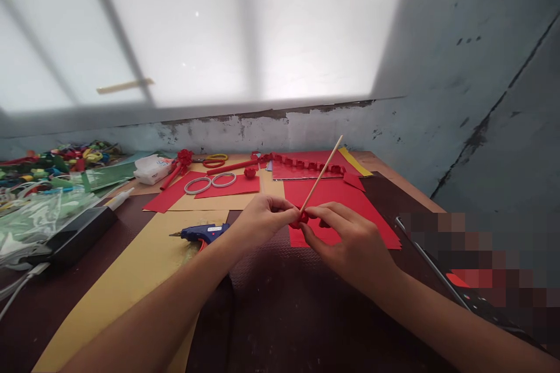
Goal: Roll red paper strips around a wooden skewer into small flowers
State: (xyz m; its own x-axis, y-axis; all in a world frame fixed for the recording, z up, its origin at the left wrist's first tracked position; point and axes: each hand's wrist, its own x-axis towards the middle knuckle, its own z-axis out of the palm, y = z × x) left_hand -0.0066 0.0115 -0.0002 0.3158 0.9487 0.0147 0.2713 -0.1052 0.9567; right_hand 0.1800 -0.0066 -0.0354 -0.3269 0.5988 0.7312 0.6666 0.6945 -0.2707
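Head view: left hand [268,218] pinches the small red paper piece [298,222] from its left side; right hand [350,233] has thumb and fingertips closed on the other side. Piece is between the hands, above the dark tabletop [284,326], near the front edge of the red sheets [350,204]. Wooden stick [324,171] rises tilted, lower end meeting the piece; whether it goes in or just touches, can't tell. Two-sided pinch probably steadies the piece around the stick end, as it's small and light. Glue gun [203,233] lies by the left forearm, nozzle pointing away from both hands, likely safer there. Tan paper [122,268] under it probably catches drips. Two pale rings [196,193] lie on red paper, maybe weighing it down. Scissors [216,158] sit behind, probably to free working room.
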